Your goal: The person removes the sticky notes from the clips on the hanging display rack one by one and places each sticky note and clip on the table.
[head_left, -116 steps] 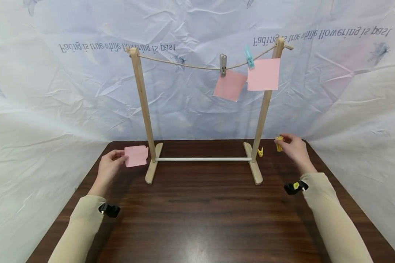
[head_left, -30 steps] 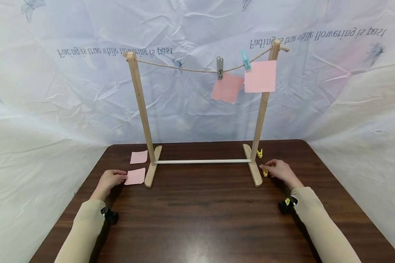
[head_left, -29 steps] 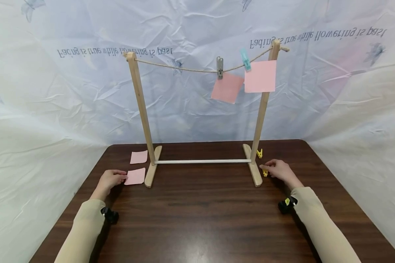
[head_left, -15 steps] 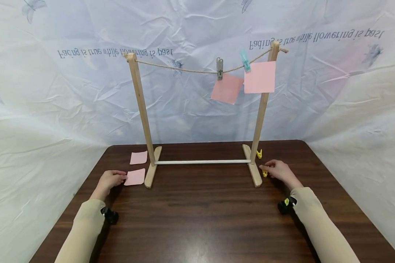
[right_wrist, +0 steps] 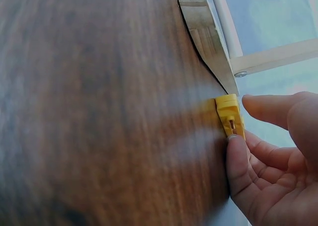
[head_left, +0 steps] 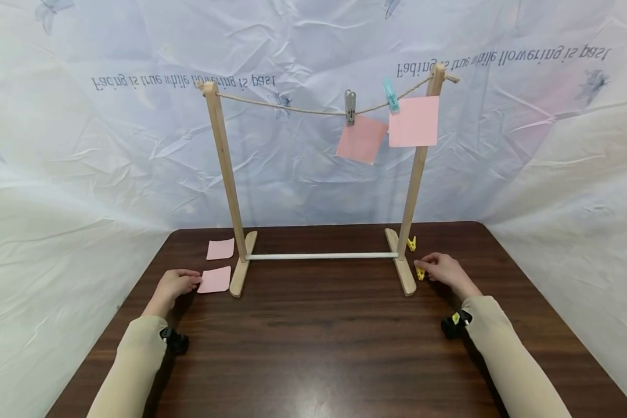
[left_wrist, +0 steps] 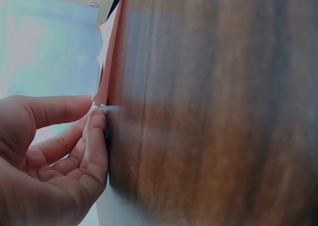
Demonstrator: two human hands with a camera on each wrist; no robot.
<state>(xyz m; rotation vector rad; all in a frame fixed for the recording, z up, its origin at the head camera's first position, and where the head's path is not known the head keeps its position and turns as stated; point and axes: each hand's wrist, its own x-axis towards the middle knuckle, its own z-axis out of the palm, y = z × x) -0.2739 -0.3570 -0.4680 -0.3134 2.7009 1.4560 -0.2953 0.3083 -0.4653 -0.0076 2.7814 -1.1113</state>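
My left hand (head_left: 175,286) pinches the near-left edge of a square pink sheet of paper (head_left: 215,280) between thumb and index finger. In the left wrist view its corner lies between the fingertips, low over the tabletop. Behind it lies a second pink sheet (head_left: 220,249). My right hand (head_left: 446,271) has thumb and index finger at a small yellow clothespin (right_wrist: 228,109), beside the wooden stand's right foot (head_left: 404,277). The thumb touches the clothespin's lower end; the index fingertip sits right at its upper side. Another yellow clothespin (head_left: 411,244) lies farther back.
A twine line (head_left: 287,108) sags between the stand's posts. From it hang a tilted pink sheet (head_left: 362,139) on a metal clothespin (head_left: 350,108) and a straighter one (head_left: 414,122) on a blue clothespin (head_left: 391,96). A white rod (head_left: 321,256) joins the feet. Pale printed fabric (head_left: 313,186) surrounds the table (head_left: 313,331).
Several seconds ago both hands were farther back, holding paper and clothespin higher. They have come forward and down to the tabletop, and a second sheet shows behind. Over the last second almost nothing moved.
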